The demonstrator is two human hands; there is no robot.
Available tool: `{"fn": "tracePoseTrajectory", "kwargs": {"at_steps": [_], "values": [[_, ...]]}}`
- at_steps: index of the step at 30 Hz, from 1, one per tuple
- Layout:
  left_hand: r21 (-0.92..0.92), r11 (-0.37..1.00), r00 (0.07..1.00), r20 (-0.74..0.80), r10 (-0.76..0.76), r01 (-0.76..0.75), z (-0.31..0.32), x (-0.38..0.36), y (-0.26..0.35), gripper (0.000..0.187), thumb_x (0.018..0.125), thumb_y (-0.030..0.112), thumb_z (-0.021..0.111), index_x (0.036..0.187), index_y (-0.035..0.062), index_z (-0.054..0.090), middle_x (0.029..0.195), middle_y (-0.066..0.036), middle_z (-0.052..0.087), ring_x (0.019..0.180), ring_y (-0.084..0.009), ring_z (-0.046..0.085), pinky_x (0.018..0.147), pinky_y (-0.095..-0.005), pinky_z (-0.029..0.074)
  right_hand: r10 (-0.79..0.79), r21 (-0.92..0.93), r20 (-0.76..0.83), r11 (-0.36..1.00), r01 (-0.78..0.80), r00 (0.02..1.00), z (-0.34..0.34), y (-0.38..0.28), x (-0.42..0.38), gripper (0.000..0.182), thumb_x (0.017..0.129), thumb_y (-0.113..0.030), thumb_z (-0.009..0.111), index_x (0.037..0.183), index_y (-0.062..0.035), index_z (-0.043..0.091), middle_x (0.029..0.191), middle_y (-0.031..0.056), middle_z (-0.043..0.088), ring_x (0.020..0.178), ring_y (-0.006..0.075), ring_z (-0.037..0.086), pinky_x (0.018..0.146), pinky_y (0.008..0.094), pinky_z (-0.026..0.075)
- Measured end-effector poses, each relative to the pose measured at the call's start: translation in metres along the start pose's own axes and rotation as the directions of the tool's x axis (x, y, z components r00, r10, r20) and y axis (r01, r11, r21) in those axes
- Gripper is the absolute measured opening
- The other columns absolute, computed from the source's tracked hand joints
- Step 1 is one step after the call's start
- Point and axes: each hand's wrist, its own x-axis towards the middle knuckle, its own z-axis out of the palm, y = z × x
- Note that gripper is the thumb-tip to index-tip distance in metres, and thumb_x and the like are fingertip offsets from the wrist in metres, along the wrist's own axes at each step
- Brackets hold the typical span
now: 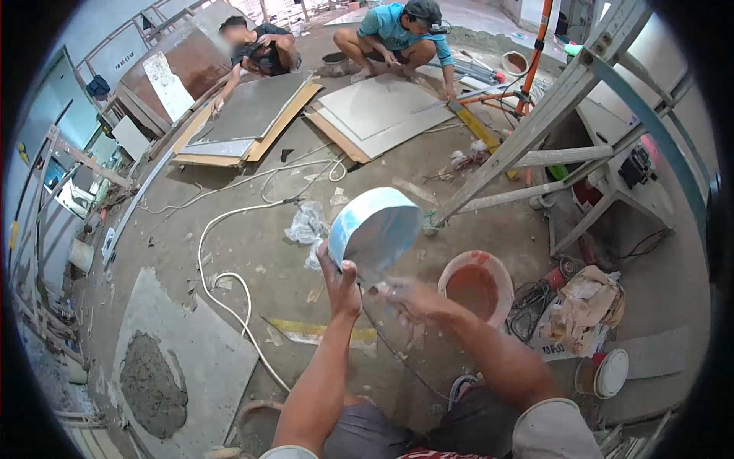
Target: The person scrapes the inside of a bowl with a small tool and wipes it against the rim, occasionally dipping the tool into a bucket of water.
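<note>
A shallow round light-blue tub (375,229), smeared with whitish residue, is tilted up in front of me. My left hand (341,289) is closed on its lower left side, thumb raised. Just below the tub's lower edge is my right hand (413,298), smeared by motion, with its fingers curled. A short brownish end, like a tool handle, pokes out of that fist; the rest of whatever it holds is hidden. Right of the hand stands a whitish bucket (498,287) with reddish residue inside.
A board with wet mortar (154,386) lies at left. A white hose (205,245) and yellow straightedge (317,332) cross the floor. Two people crouch beside large tiles (382,107) ahead. A ladder (527,122), angle grinder (562,274) and crumpled paper bag (589,302) are at right.
</note>
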Motion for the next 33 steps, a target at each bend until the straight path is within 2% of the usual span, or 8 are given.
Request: {"fn": "tracePoseTrajectory", "kwargs": {"at_steps": [2,5,9,11,14,17,30,33], "values": [[-0.027,0.999,0.999,-0.012,0.03,-0.031,-0.002,0.004,-0.001,0.099,0.078,0.08,0.053,0.139,0.0059,0.03,0.133,-0.011,0.037,0.123,-0.0235,0.036,0.106,-0.0402,0.03,-0.673,-0.645,-0.243,0.65,0.402,0.698,-0.011,0.02,0.016,0.035,0.099,-0.031,0.049,0.108,0.0023,0.053,0.069,0.0198,0.059,0.064,0.0371,0.061,0.062,0.047,0.049],[-0.134,0.991,1.0,0.005,-0.02,0.021,-0.001,0.002,0.005,0.097,0.076,0.078,0.057,0.14,0.0114,0.028,0.136,-0.01,0.036,0.127,-0.0239,0.037,0.106,-0.0425,0.033,-0.614,-0.822,-0.451,0.568,-0.034,0.647,-0.019,0.008,0.004,0.034,0.099,-0.031,0.048,0.104,0.0025,0.053,0.068,0.0191,0.058,0.065,0.0365,0.062,0.064,0.0479,0.049],[-0.069,0.997,0.999,0.039,0.02,-0.017,0.003,-0.002,-0.004,0.099,0.078,0.08,0.053,0.14,0.0069,0.028,0.133,-0.011,0.036,0.123,-0.0235,0.036,0.105,-0.0401,0.03,-0.583,-0.803,-0.37,0.592,0.067,0.723,-0.01,0.021,0.016,0.033,0.098,-0.03,0.049,0.103,0.0028,0.054,0.069,0.0223,0.06,0.067,0.0408,0.062,0.064,0.0489,0.049],[-0.044,0.999,0.998,0.056,0.032,-0.03,0.002,-0.002,-0.006,0.099,0.078,0.08,0.053,0.141,0.0074,0.028,0.133,-0.011,0.036,0.124,-0.0238,0.037,0.105,-0.0404,0.031,0.058,-0.154,-0.193,0.984,-0.089,0.979,0.014,-0.011,-0.004,0.036,0.096,-0.032,0.054,0.101,0.0039,0.057,0.074,0.0169,0.057,0.073,0.0313,0.062,0.066,0.0487,0.046],[-0.02,0.999,0.997,0.064,0.032,-0.03,0.001,-0.001,-0.002,0.1,0.078,0.08,0.053,0.142,0.0078,0.026,0.134,-0.012,0.036,0.125,-0.0243,0.037,0.106,-0.041,0.031,0.034,0.034,-0.072,0.999,-0.031,0.997,0.013,-0.022,-0.013,0.035,0.096,-0.03,0.054,0.1,0.0041,0.057,0.071,0.0179,0.054,0.07,0.0312,0.062,0.066,0.0478,0.047],[-0.062,0.998,1.0,0.024,0.019,-0.018,0.006,0.002,0.017,0.1,0.078,0.08,0.052,0.143,0.0093,0.024,0.136,-0.012,0.036,0.127,-0.0248,0.036,0.106,-0.0428,0.032,-0.614,-0.665,-0.299,0.683,0.302,0.731,-0.01,0.006,0.01,0.035,0.097,-0.03,0.053,0.101,0.0037,0.058,0.068,0.0172,0.054,0.069,0.0315,0.062,0.065,0.0464,0.048],[-0.145,0.989,0.998,0.056,0.036,-0.027,-0.001,0.002,0.02,0.102,0.076,0.082,0.051,0.143,0.0113,0.022,0.137,-0.011,0.033,0.126,-0.0251,0.037,0.105,-0.0444,0.035,-0.043,-0.204,-0.138,0.979,0.014,0.99,-0.007,-0.012,-0.002,0.034,0.097,-0.031,0.05,0.095,0.0021,0.059,0.076,0.0257,0.064,0.071,0.044,0.064,0.066,0.0514,0.048],[-0.043,0.998,0.998,0.055,0.036,-0.033,-0.005,-0.001,0.02,0.102,0.077,0.082,0.05,0.143,0.01,0.021,0.137,-0.012,0.033,0.126,-0.0248,0.037,0.105,-0.0437,0.034,-0.792,-0.839,-0.322,0.493,0.231,0.52,-0.023,0.019,0.022,0.033,0.097,-0.033,0.053,0.096,-0.0007,0.06,0.065,0.0128,0.059,0.051,0.0251,0.06,0.048,0.0392,0.046]]}}
